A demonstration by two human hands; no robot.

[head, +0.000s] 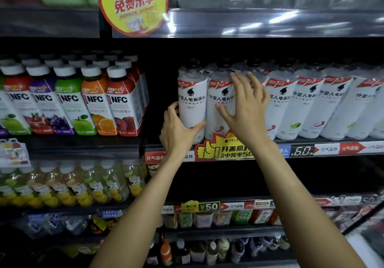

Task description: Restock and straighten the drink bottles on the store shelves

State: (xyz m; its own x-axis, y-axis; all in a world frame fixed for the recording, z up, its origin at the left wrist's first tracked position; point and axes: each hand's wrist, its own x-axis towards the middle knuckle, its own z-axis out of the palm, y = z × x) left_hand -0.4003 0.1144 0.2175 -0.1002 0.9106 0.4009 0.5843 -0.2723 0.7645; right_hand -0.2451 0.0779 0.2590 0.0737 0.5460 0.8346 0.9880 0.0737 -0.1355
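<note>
We hold the leftmost white bottle (pixel 192 99) at the left end of the middle shelf (pixel 311 150), right at its front edge, with our left hand (pixel 178 131) curled round the bottle's lower part, thumb on its left side and fingers wrapping under its right. The bottle stands upright, black cap on top, its white label with black characters facing outward. Just beside it on the right is a second white bottle (pixel 220 105), and our right hand (pixel 245 112) is spread wide in front of it, fingers straight and fanned, the fingertips up near the shoulders of the bottles behind; we cannot tell whether the palm actually touches the label. To the right, a row of matching white bottles (pixel 307 105) runs along the front edge towards the shelf's right end, leaning a little in the wide-angle view. A yellow and red promotional tag (pixel 224 148) with a thumbs-up sits on the shelf's front edge below the two hands, next to a price strip (pixel 303 151). On the neighbouring shelf to the left stand NFC juice bottles (pixel 93 101) with white caps, in rows. Above hangs a yellow sign (pixel 135 6), and below are shelves of lemon drinks (pixel 83 186) and small bottles (pixel 207 218).
</note>
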